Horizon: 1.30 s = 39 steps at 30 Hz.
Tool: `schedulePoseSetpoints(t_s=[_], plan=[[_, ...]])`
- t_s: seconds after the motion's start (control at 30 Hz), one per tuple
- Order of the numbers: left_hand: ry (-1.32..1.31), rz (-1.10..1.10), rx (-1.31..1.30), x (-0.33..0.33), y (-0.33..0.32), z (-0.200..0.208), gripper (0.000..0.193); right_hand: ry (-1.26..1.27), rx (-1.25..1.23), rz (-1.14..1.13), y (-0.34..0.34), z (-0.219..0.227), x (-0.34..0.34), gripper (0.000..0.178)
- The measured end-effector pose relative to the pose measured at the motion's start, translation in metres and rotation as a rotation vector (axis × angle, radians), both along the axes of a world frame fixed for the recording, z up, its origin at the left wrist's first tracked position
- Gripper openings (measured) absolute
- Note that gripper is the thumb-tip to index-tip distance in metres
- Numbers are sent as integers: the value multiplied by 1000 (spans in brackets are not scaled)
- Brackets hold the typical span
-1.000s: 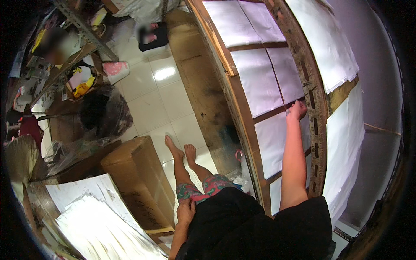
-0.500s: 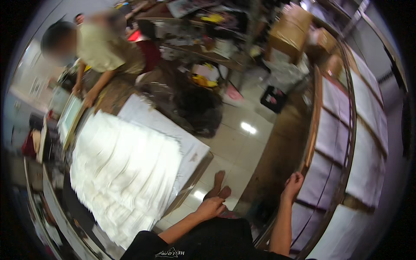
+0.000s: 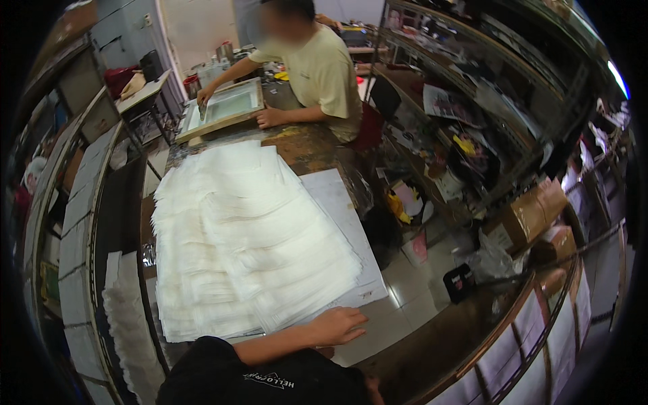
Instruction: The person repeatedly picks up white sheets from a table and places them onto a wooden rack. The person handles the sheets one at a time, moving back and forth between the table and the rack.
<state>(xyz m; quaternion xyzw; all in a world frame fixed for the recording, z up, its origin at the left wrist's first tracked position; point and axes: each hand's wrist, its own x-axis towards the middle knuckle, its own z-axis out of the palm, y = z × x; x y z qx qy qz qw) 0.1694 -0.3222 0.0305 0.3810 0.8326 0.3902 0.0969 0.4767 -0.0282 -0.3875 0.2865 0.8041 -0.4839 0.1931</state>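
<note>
Nearest the camera, a forearm in a black sleeve (image 3: 263, 374) comes in from the lower edge, and its hand (image 3: 337, 325) lies flat with the fingers spread wide, holding nothing. Which of the person's two hands this is cannot be told from the view; the other one does not show. The fingertips rest at the near edge of a big fanned stack of white sheets (image 3: 243, 236), just where the lowest sheets meet a larger white board (image 3: 351, 229) lying under them.

The stack covers most of the worktop (image 3: 307, 145), its sheets overlapping like shingles and running away from the camera. To the left, a second pile of white sheets (image 3: 125, 324) hangs beside a rack of shelves (image 3: 77, 223) with more white panels in it.

Beyond the stack, a co-worker in a pale yellow shirt (image 3: 324, 74) leans over a wooden printing frame (image 3: 223, 108), one hand on its far side and the other at its near corner. To the right, on the tiled floor (image 3: 412, 283), stand cardboard boxes (image 3: 533, 209) below crowded shelving.
</note>
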Motion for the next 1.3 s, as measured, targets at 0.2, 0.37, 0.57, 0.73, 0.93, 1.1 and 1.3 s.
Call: schedulePoseSetpoints(t_s=[0.2,0.37,0.57,0.73,0.93,1.1,1.3], plan=[[121,146,-22,-37,-53,44,32,-334,66,-69,-2,50,-62,40],[184,221,-84,-54,-88,67,32,-308,-67,-323,-7,80,-130,36],[222,303,-123,-59,-122,75,32,-135,-191,-256,-51,143,-191,33],[331,368,-118,-62,-134,69,28,-79,-93,-120,-77,139,-192,33],[289,405,-181,-67,-147,70,31,-32,126,61,-64,92,-155,40],[277,409,-222,-78,-154,75,31,-63,-37,42,-11,23,-121,34],[367,392,-247,-91,-150,67,26,-81,-30,35,-6,44,-114,30]])
